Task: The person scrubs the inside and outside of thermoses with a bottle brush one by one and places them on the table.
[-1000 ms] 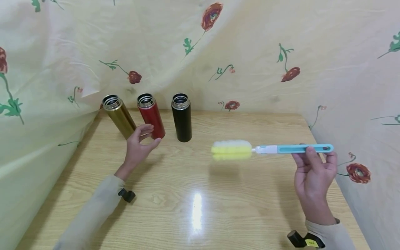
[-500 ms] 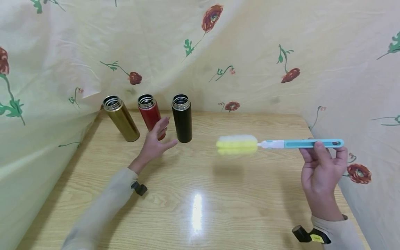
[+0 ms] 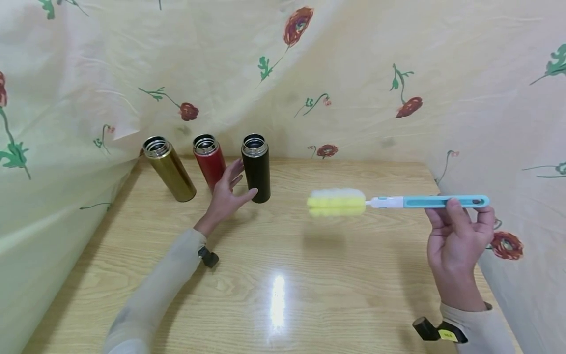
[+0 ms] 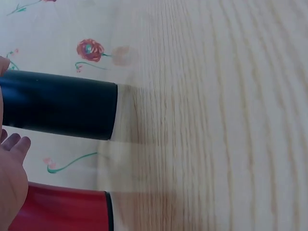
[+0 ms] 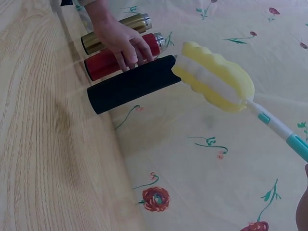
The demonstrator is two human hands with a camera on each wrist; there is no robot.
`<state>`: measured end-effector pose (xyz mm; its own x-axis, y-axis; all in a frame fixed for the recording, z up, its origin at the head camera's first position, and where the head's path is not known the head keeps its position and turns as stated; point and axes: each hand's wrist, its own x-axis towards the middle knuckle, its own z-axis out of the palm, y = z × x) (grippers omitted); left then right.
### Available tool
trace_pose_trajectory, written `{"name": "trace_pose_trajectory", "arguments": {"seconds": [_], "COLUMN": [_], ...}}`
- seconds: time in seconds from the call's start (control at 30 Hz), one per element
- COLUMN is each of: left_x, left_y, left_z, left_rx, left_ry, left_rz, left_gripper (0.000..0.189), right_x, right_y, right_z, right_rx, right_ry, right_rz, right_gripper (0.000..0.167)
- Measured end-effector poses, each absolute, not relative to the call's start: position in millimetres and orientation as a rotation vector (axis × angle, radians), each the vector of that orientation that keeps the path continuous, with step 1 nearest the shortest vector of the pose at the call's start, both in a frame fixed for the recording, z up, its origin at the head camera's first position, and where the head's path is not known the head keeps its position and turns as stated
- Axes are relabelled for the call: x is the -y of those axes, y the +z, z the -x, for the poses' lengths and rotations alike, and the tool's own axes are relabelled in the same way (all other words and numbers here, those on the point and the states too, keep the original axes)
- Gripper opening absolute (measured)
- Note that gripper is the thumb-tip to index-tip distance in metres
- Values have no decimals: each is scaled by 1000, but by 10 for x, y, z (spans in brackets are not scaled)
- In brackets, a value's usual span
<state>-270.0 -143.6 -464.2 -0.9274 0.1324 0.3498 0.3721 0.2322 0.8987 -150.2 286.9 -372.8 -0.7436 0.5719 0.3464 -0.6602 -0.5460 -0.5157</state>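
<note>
My right hand pinches the light-blue handle of a bottle brush, held level above the table with its yellow-and-white sponge head pointing left. Toward the back left, my left hand reaches to a black thermos bottle, thumb and fingers spread on either side of it. In the left wrist view the black bottle stands between the thumb and the fingers; firm contact cannot be made out. Just left of it, partly behind the left hand, is a red thermos bottle. All stand upright without lids.
A gold thermos bottle stands at the left end of the row. The wooden table meets a flower-patterned cloth at the back and sides. Each wrist wears a small black camera.
My left hand has moved right, from beside the red bottle to the black one. The right hand has carried the brush slightly right and farther from me. The bottles have stayed put.
</note>
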Motion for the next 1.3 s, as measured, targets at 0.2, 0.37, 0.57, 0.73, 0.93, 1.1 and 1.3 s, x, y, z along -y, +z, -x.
{"name": "trace_pose_trajectory", "arguments": {"seconds": [0.2,0.37,0.57,0.73,0.93,1.1,1.3], "left_x": [1390,1384,1381,1405,1417,1412,1408], "left_y": [-4486,-4482,-4564,-4758,-4820,-4791,-4778], "left_z": [2646,2663,2738,2885,2965,2982,2988], "left_rx": [2295,2269,2299,2333,2349,2343,2337], "left_ry": [-1817,-1880,-1861,-1839,-1829,-1842,-1931], "left_rz": [519,568,571,526,527,547,487], "left_gripper": [80,78,80,80,78,78,82], "right_x": [-2869,-2874,-2890,-2905,-2912,-2911,-2908], "right_y": [-3729,-3713,-3718,-3730,-3739,-3753,-3768], "right_z": [1492,1474,1450,1438,1430,1431,1426], "right_rx": [833,738,729,754,760,798,822], "right_ry": [2275,2348,2350,2317,2307,2271,2257], "right_rz": [-170,-157,-155,-150,-153,-152,-150], "right_gripper": [26,26,25,23,21,20,20]}}
